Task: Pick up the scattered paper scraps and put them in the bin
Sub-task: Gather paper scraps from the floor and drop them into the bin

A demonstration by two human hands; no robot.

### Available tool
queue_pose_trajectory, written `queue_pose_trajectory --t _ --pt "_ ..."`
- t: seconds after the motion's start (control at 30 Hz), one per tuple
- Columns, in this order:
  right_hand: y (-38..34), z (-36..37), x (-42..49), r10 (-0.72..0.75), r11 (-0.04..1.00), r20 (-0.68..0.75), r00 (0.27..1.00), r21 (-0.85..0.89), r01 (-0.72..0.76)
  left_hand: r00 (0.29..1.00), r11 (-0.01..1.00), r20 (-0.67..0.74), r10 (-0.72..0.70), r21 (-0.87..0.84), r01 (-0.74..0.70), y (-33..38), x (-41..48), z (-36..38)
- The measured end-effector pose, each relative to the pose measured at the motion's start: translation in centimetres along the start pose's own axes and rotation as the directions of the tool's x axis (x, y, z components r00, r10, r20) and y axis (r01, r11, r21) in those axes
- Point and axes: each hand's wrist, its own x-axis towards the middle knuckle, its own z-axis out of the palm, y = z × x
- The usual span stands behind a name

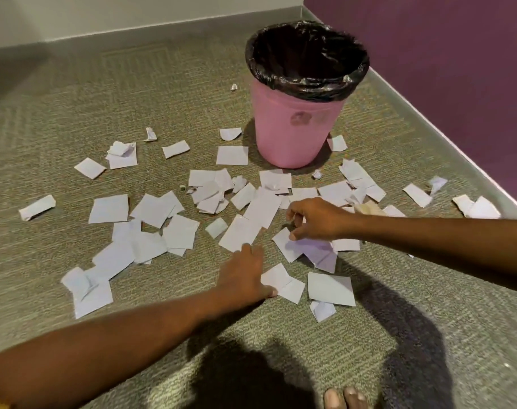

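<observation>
Both hands reach out low over the grey-green patterned carpet floor (192,90), into the middle of the scattered pale paper scraps (108,208). The left hand (245,273) lies palm down with its fingers stretched straight and relaxed, holding nothing; its fingertips meet the near edge of a long rectangular scrap (241,233) and its thumb, spread sideways, touches a creased scrap (280,280) just beside it. The right hand (313,219) hovers with its fingers curled in a loose claw and its thumb tip on the edge of a tilted white scrap (282,243), but whether it has actually gripped that piece cannot be told. A pink round plastic bin (292,134) stands upright on the floor beyond the hands, near the corner of the room, lined with a crinkled black plastic bag (307,84) folded over its rim; the inside looks dark and its contents cannot be made out. Scraps lie flat, folded or crumpled all around the front of the bin, some overlapping in heaps, a few right against its base. A purple wall (428,54) runs along the right, and bare toes (344,398) show at the bottom edge.
</observation>
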Motion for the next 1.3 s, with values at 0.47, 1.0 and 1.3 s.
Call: queue_pose_trajectory --t 0.47,1.0,1.3 --pt "-1.5 4.6 2.1 -0.110 0.990 0.067 0.992 -0.080 0.115 0.992 0.939 0.032 0.121 -0.328 -0.104 -1.4 1.6 -0.4" --pt "2.3 3.8 -4.7 0.028 0.960 0.367 0.930 -0.268 0.076 0.844 0.848 -0.090 0.528 -0.004 -0.530 1.5 0.5 1.2" --pt "5.5 6.7 -7.5 -0.241 0.692 0.273 0.931 -0.624 0.362 0.885 0.885 0.007 0.465 -0.007 -0.465 2.2 1.4 0.4"
